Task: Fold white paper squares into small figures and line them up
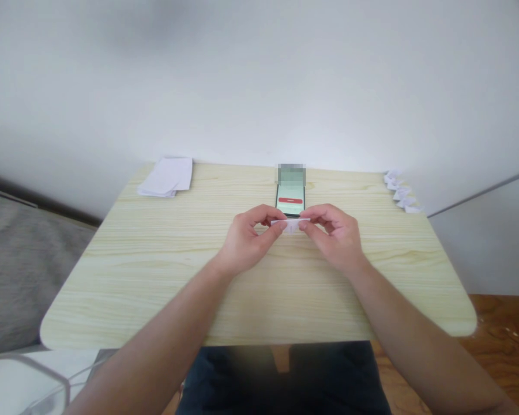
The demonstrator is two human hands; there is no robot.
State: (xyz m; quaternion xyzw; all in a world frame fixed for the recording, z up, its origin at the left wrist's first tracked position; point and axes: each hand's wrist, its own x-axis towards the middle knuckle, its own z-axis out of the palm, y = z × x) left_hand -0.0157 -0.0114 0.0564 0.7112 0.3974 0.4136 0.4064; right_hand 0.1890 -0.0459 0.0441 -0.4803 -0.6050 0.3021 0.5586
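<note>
A small folded piece of white paper [290, 224] sits just above the middle of the light wooden table [155, 276]. My left hand [247, 239] pinches its left end between thumb and fingers. My right hand [334, 233] pinches its right end the same way. Both hands rest close together, fingertips almost meeting over the paper. Most of the paper is hidden by my fingers. Just behind it a phone [290, 199] lies on the table, its screen lit with a red bar.
A stack of white paper sheets [168, 176] lies at the table's far left corner. Several small folded white paper pieces [401, 192] line the far right edge. A white wall stands behind. A grey cushion [21, 271] is at left, wooden floor at right.
</note>
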